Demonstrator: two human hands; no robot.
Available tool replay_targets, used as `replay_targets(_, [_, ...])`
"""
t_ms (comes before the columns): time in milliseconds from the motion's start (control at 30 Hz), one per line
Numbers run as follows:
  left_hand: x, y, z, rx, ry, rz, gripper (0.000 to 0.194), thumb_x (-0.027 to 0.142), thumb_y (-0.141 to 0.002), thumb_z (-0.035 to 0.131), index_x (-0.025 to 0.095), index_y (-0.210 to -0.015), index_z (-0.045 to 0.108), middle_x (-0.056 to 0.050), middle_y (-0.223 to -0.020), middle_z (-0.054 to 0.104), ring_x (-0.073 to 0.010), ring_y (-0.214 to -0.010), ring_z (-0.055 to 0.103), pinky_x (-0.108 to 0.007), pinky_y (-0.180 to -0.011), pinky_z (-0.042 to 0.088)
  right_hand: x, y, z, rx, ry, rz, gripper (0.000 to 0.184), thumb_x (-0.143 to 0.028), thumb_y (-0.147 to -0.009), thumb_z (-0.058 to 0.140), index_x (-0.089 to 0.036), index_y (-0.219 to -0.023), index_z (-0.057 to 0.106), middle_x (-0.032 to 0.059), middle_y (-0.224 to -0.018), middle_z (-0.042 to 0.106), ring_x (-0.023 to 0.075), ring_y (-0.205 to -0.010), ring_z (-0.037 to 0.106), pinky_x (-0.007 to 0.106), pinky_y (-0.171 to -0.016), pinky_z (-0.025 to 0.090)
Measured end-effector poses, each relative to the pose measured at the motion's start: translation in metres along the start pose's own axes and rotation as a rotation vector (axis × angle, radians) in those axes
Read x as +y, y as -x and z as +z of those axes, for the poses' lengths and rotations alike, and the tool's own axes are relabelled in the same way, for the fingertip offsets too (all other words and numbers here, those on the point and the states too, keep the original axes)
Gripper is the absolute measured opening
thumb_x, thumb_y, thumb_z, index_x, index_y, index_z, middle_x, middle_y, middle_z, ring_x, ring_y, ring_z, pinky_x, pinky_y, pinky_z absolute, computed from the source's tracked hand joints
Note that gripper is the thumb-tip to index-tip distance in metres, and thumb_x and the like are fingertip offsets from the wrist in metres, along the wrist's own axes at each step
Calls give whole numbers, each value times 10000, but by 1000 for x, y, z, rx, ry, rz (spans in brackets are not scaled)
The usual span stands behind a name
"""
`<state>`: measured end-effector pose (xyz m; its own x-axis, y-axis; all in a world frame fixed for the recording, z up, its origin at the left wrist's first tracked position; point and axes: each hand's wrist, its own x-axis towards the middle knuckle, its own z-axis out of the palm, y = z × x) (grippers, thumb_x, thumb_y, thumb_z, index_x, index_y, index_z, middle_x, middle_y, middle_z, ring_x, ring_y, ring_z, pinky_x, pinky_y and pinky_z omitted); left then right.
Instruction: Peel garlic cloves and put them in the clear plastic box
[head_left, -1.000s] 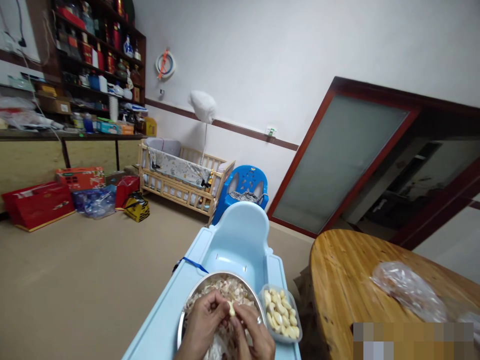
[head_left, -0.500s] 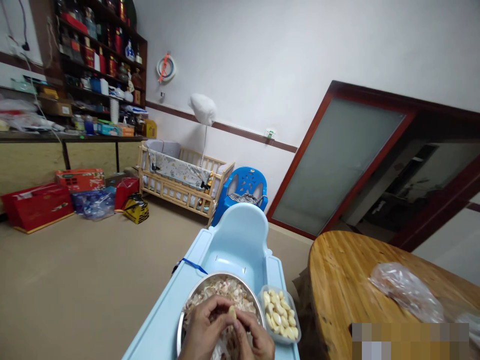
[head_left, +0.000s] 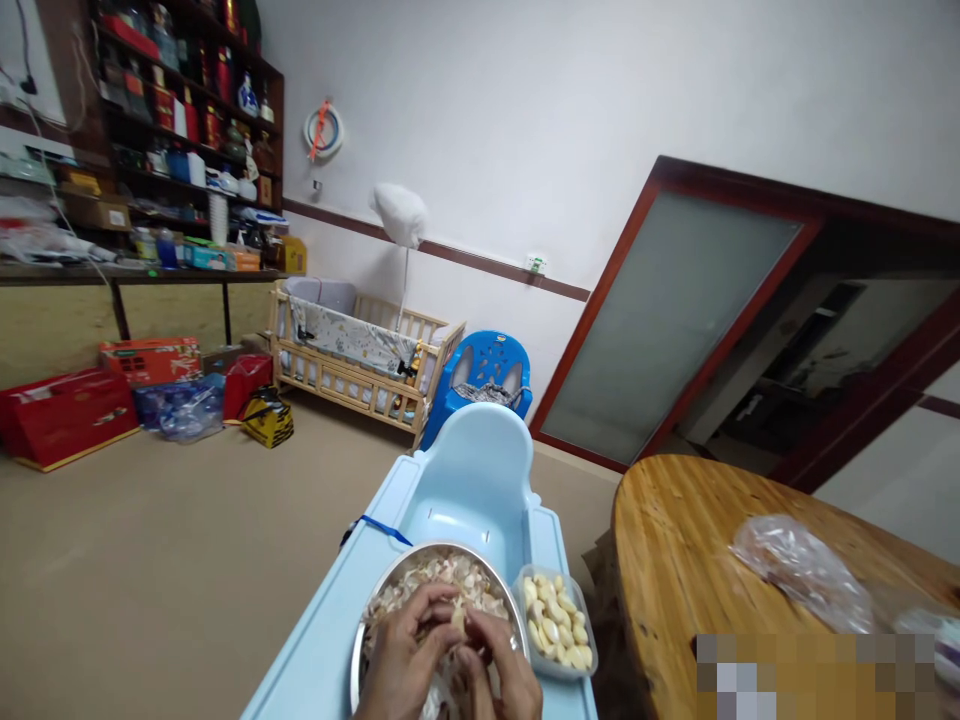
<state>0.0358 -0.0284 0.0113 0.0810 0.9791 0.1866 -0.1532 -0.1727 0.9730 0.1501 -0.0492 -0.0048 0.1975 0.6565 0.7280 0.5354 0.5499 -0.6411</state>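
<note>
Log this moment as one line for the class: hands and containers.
left hand: pinching garlic clove | right hand: on same clove | below: steel bowl, garlic skins | beside: plastic tub, peeled cloves

Bare left hand (head_left: 405, 662), bare right hand (head_left: 499, 668), silver ring on a finger (head_left: 514, 644)

A pale blue high chair (head_left: 472, 490) stands on the floor, just right of it a round wooden table (head_left: 675, 540) with a clear plastic bag (head_left: 799, 572) on top. Beyond stand a blue plastic chair (head_left: 487, 365) and a wooden crib (head_left: 345, 350). Red boxes (head_left: 67, 415) and a yellow-and-black bag (head_left: 266, 418) lie on the floor below dark shelves (head_left: 187, 130) crowded with bottles. A frosted glass door (head_left: 667, 320) in a red-brown frame stands right.
</note>
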Motion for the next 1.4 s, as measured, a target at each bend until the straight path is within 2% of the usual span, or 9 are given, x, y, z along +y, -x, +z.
replay_targets(100, [1,2,0,12,-35,19,257,262,-717,601,181,-959,633,1,-619,684,-162,-582,635,-224,-582,496,4,3,3,-28,-1,-72,281,-350,-880,420,-253,-1037,632,58,-800,668,171,-648,638,270,-589,527])
replay_targets(267, [-1,8,-1,87,-215,142,253,397,-772,554,227,-935,644,11,-561,676,-164,-522,633,-210,-544,492,13,6,3,-33,-15,-169,284,-278,-886,413,-261,-1082,618,62,-792,663,168,-666,644,275,-586,536])
replay_targets(467, [-7,10,3,113,-298,248,318,479,-796,519,260,-990,645,-19,-668,734,-191,-626,687,-203,-588,514,17,4,-5,22,12,-143,265,-295,-878,428,-235,-924,682,62,-713,667,169,-616,649,258,-534,529])
replay_targets(600, [-9,10,0,136,-330,254,333,488,-793,527,280,-1023,648,-18,-719,747,-190,-674,699,-194,-615,534,28,0,-35,163,176,-116,202,-305,-844,522,-218,-870,702,58,-725,700,182,-651,668,270,-613,538])
replay_targets(700, [-7,9,-11,70,-380,267,289,408,-784,582,289,-1038,650,-10,-766,753,-183,-705,705,-176,-626,545,43,-2,-70,202,417,-82,231,-336,-832,543,-178,-814,711,84,-738,718,204,-672,682,284,-653,541])
replay_targets(833, [-5,9,-26,99,-437,258,276,363,-784,593,272,-1036,657,-13,-793,753,-184,-716,710,-175,-625,554,63,-3,-106,60,714,-52,338,-379,-868,464,-141,-829,702,111,-775,732,211,-649,700,262,-602,550])
replay_targets(1033, [-8,9,-37,109,-492,292,280,309,-785,598,261,-1057,637,-8,-830,751,-175,-739,710,-172,-668,546,72,-5,-114,-143,792,25,470,-420,-908,322,-138,-812,687,125,-744,734,238,-617,705,297,-525,561])
replay_targets(1233, [-3,8,-41,181,-569,332,232,302,-809,554,222,-1010,638,-41,-873,740,-180,-747,705,-186,-670,547,69,-4,-122,-167,655,37,436,-480,-870,399,-172,-776,694,103,-737,735,225,-645,706,277,-574,567])
replay_targets(1400, [5,5,-41,178,-677,503,207,273,-848,500,215,-995,633,-53,-864,728,-186,-761,686,-234,-670,551,62,-2,-118,-128,621,105,370,-427,-865,436,-158,-872,690,105,-832,733,214,-722,704,249,-625,561])
